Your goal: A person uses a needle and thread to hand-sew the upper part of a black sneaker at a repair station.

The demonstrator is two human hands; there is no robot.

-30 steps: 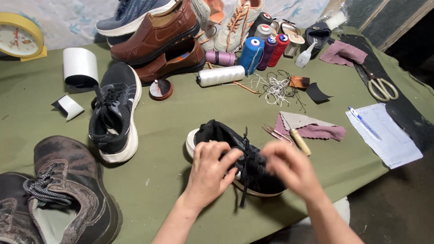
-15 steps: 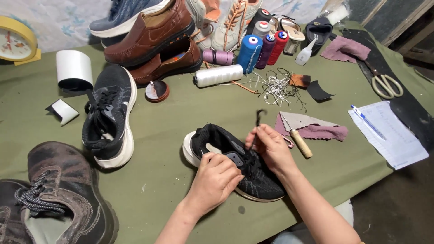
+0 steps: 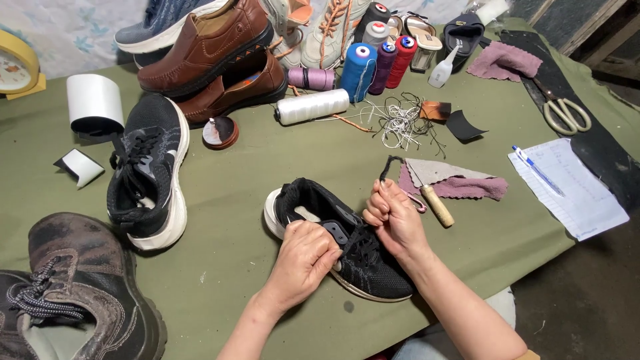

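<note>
A black knit sneaker with a white sole [image 3: 373,270] lies on its side on the green table cover [image 3: 267,173]. My left hand [image 3: 303,257] presses down on the sneaker's tongue and collar. My right hand [image 3: 393,217] is closed on the black shoelace [image 3: 388,167], whose end rises above the fist toward the far side. The lace runs down to the sneaker's eyelets under my hands.
The matching black sneaker [image 3: 148,170] stands at the left, a worn brown boot [image 3: 80,280] at the near left. Brown loafers [image 3: 213,53], thread spools [image 3: 360,70], a white spool [image 3: 312,107], a wooden-handled knife [image 3: 433,200], paper with pen [image 3: 567,187] and scissors [image 3: 567,113] lie around.
My right hand has drawn the shoelace up and away from the sneaker. My left hand has shifted onto the tongue, and the sneaker now lies a little further right.
</note>
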